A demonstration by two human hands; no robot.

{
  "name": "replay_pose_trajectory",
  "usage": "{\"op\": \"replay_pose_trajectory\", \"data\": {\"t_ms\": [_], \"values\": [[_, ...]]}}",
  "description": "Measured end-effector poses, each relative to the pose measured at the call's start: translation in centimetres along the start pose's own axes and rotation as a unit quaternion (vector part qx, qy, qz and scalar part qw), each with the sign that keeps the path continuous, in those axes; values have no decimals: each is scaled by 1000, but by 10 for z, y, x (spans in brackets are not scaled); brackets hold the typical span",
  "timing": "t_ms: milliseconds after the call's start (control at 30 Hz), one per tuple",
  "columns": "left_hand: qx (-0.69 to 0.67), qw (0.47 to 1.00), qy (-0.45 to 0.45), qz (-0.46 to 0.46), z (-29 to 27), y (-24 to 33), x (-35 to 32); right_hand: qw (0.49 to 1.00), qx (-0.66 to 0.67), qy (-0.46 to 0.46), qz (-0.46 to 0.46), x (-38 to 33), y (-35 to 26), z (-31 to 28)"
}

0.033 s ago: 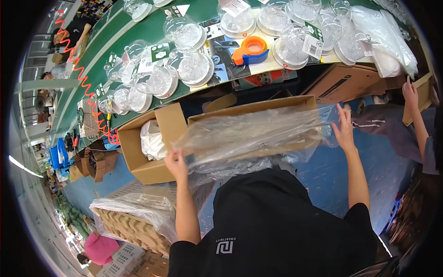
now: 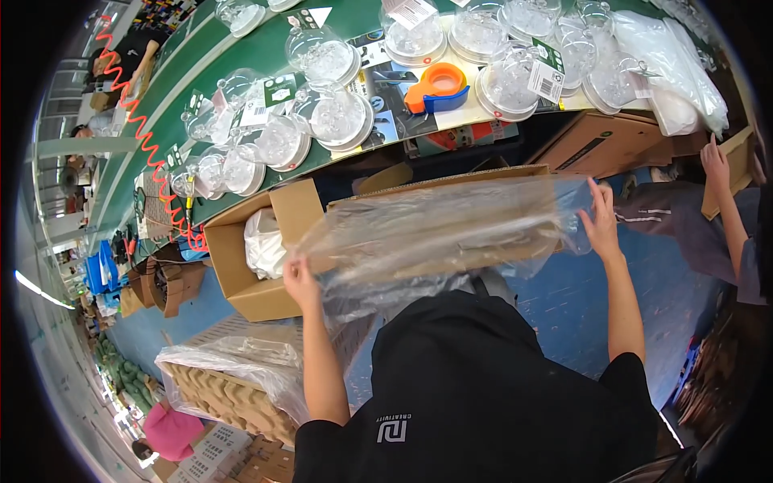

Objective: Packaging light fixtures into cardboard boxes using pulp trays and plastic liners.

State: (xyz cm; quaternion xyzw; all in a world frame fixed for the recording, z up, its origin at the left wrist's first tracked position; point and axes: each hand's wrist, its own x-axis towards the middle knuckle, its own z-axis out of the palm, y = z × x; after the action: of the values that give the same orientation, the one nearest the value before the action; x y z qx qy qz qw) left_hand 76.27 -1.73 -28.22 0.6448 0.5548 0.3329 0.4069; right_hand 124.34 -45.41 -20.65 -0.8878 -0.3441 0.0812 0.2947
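Note:
A large clear plastic bag (image 2: 435,225) is stretched sideways between my two hands, above an open cardboard box (image 2: 523,179). My left hand (image 2: 301,282) pinches the bag's left end, beside a smaller open box (image 2: 233,266) that holds a white wrapped bundle (image 2: 264,244). At the bag's right end, my right hand (image 2: 600,219) grips the film between thumb and fingers. The film hides much of the box beneath it, and its lower folds hang close to my black shirt.
On the green workbench (image 2: 266,173) stand several clear domes (image 2: 342,119) with tags, near an orange tape dispenser (image 2: 439,87). Moulded pulp trays (image 2: 225,394) in plastic lie at lower left. Another person's hand (image 2: 715,165) is at the right, by a white plastic bag (image 2: 672,64).
My left hand has shifted slightly left, and the bag is drawn wider and flatter over the box. My right hand is almost unmoved.

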Motion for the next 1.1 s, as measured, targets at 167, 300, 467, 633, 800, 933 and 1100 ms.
{"op": "replay_pose_trajectory", "data": {"t_ms": [167, 300, 467, 633, 800, 933, 1100], "values": [[61, 997, 6, -41, 43, -4, 52, 995, -56, -83, -8, 38, 25, 42], [232, 972, 23, 45, 69, -10, 54, 991, -116, -70, -24, 52, 40, 79], [341, 904, 87, 245, 67, 22, 17, 965, -214, 75, -130, 38, -27, 29], [465, 753, -333, 325, 66, 40, -16, 977, -190, -78, -60, -6, -51, 70], [484, 740, -365, 293, 42, 26, -4, 975, -52, -213, 42, -21, 15, 73], [446, 733, -420, 297, 42, 28, 14, 942, 100, -310, 82, -8, 45, 51], [407, 740, -462, 270, 40, 26, 22, 909, 227, -331, 112, 20, 48, 12]]}}
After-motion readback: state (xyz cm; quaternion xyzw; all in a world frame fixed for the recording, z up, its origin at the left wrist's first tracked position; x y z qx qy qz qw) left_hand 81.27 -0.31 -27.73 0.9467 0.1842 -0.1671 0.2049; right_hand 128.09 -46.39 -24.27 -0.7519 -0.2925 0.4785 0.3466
